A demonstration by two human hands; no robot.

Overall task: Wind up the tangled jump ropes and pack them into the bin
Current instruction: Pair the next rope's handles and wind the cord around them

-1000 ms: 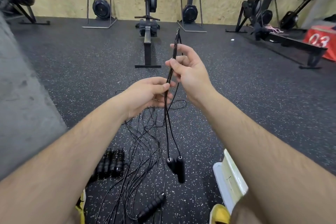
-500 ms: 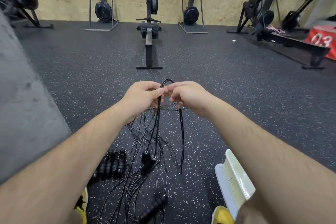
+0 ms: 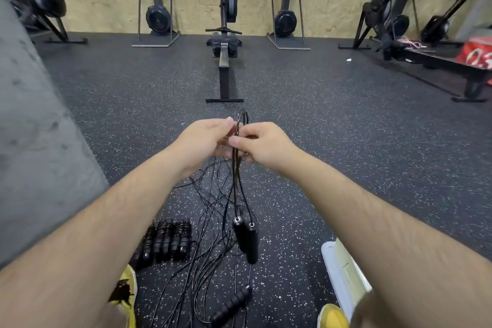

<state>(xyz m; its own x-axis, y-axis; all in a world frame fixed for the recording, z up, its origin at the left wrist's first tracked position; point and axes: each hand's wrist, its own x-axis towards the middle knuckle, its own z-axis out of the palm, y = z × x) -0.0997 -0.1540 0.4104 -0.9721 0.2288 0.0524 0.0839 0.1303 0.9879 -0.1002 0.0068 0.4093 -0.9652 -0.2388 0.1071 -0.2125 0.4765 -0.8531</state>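
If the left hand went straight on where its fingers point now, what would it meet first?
The left hand points across at the right hand, so it would first meet the folded jump rope held between them, probably at once; depth is unclear.

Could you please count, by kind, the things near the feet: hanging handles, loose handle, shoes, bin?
Handles hanging from the held jump rope: 2
Ribbed handle lying alone on the floor: 1
Yellow shoes: 2
White bin: 1
Total: 6
The bundled handles at the left are too blurred to count, so they are left out.
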